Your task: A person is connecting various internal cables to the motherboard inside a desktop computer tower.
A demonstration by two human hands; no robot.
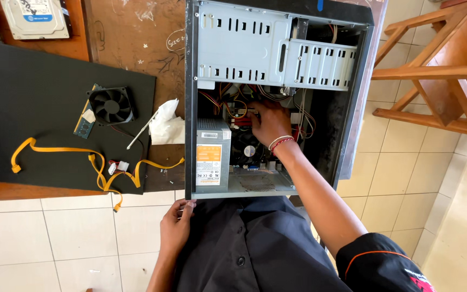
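Note:
An open desktop computer case (pixel 352 108) lies on its side on a wooden desk. My right hand (pixel 268 121) reaches inside it, fingers down among the coloured wires and connectors (pixel 233 105) near the motherboard; what the fingertips hold is hidden. A CPU cooler fan (pixel 248 151) sits just below that hand. The grey power supply (pixel 212 157) is at the left inside the case. My left hand (pixel 175 227) rests at the case's near bottom corner, fingertips touching its edge, holding nothing.
A black mat (pixel 28 97) on the desk carries a small black fan (pixel 112 105), a memory stick (pixel 85 121), yellow flat cables (pixel 66 154) and a screwdriver (pixel 139 134). Crumpled white tissue (pixel 166 123) lies beside it. A hard drive (pixel 34 16) sits top left. A wooden chair (pixel 439 70) stands to the right.

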